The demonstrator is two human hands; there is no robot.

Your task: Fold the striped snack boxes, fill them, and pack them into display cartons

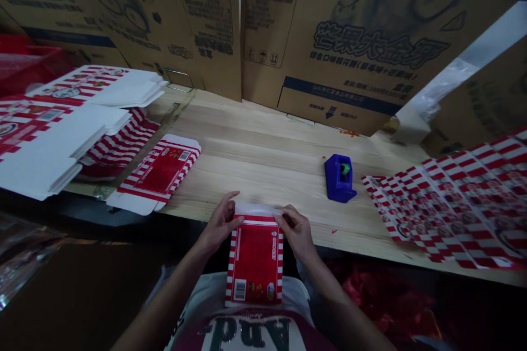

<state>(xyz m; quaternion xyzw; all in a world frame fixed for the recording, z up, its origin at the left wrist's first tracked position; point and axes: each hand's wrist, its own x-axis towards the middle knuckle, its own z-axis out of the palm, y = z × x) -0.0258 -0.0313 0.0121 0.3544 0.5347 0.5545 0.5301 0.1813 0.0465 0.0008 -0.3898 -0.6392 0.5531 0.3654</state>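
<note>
A red carton (256,258) with red-and-white striped sides, a barcode and small food pictures is held against my front at the table's edge. My left hand (222,220) grips its upper left corner, thumb on the printed face. At the upper right corner my right hand (295,228) pinches it between thumb and fingers. A white flap (257,209) at the carton's far end lies between both hands and looks a little blurred. A flattened carton (162,171) of the same print rests on the table to the left of my left hand.
Stacks of flat printed cartons (94,129) lie at the left, near a red basket (37,68). A blue tape dispenser (340,178) stands right of centre. Striped cartons (461,205) are lined up at the right. Large cardboard boxes (263,27) wall off the table's back.
</note>
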